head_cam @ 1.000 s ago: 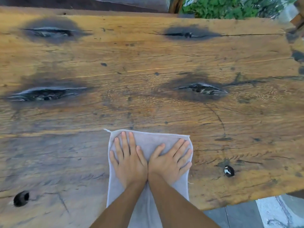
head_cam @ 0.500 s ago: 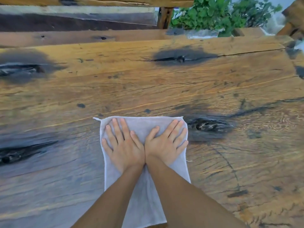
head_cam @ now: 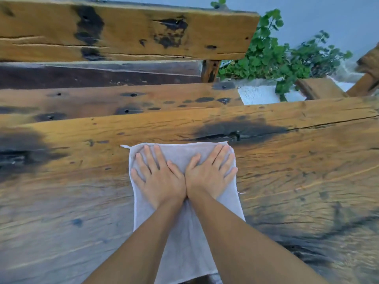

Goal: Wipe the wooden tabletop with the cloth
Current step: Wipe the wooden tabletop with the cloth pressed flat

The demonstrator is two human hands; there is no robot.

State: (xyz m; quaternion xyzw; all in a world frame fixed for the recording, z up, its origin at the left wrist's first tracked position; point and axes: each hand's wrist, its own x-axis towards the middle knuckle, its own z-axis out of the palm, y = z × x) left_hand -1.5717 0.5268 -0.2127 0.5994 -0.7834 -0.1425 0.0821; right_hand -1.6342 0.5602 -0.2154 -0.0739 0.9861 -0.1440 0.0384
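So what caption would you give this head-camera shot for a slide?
Both hands, left hand and right hand, pressed flat side by side on a grey cloth spread over the weathered wooden tabletop.

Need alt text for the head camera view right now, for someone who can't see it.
Two bare hands, the left hand and right hand, press flat side by side on a pale cloth spread on a weathered wooden tabletop with dark knots. Beyond the table's far edge are a wooden bench and green plants.
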